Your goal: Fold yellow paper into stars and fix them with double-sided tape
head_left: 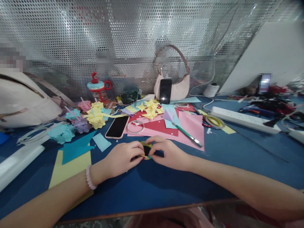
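1 curved yellow strip (146, 157), pinched between left hand (123, 156) and right hand (168, 153), over blue table (152, 186), 1 phone (117, 127) flat beyond left hand, 1 green pen-like tool (186, 134) on pink paper (195, 125)

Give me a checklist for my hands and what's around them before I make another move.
1. Left hand on the yellow piece: ok, fingers touch it.
2. Right hand on the same piece: ok, fingertips pinch its edge.
3. Piece's full shape: cannot tell, fingers cover parts.
4. Green tool apart from both hands: ok, it lies on pink paper.
5. Flat-lying phone apart from left hand: ok.
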### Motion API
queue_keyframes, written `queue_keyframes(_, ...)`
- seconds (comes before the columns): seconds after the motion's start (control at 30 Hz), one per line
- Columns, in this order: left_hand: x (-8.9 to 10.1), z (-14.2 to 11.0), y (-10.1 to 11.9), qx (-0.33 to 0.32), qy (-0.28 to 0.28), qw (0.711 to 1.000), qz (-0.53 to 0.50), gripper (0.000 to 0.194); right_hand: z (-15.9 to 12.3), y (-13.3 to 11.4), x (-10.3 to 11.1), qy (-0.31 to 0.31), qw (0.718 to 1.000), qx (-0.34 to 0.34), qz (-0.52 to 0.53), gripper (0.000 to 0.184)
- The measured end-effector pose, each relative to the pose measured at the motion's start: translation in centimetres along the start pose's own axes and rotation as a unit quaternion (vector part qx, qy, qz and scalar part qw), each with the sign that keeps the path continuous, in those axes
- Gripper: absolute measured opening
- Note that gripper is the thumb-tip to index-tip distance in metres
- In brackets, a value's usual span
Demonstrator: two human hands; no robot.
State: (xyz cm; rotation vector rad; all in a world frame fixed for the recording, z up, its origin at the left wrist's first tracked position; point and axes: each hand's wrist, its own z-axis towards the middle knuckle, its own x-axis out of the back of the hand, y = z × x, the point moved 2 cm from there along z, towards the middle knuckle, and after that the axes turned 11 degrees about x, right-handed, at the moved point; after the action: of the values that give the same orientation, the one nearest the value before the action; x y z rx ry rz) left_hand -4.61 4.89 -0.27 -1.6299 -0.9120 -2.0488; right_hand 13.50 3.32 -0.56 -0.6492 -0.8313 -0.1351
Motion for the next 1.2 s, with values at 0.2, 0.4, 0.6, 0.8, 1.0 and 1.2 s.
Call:
queue_keyframes(0.2,-0.1,0.0,0.1,-0.012,-0.009,1.000,0.023,0.016,0.5,0.0,0.7,-0.011,0.997,0.076,-0.031,0.012)
queue_keyframes(0.4,-0.1,0.2,0.3,0.019,-0.035,0.999,-0.022,0.015,4.1,7.5,4.5,-0.037,0.971,0.079,-0.221,0.019)
queue_keyframes(0.6,-0.3,0.2,0.1,0.029,-0.035,0.998,-0.036,0.014,6.6,15.6,5.8,-0.119,0.958,-0.019,-0.260,0.035)
queue_keyframes(0.8,0.0,0.3,0.3,0.024,-0.039,0.999,-0.023,0.013,9.0,17.4,5.8,-0.094,0.971,-0.031,-0.216,0.030)
queue_keyframes(1.0,0.0,0.2,0.2,0.025,-0.041,0.999,-0.018,0.012,11.4,20.5,7.0,0.022,0.967,-0.149,-0.205,0.027)
queue_keyframes(1.2,0.3,0.3,0.1,0.017,-0.031,0.999,-0.009,0.012,11.4,23.5,7.0,0.047,0.939,-0.311,-0.140,0.031)
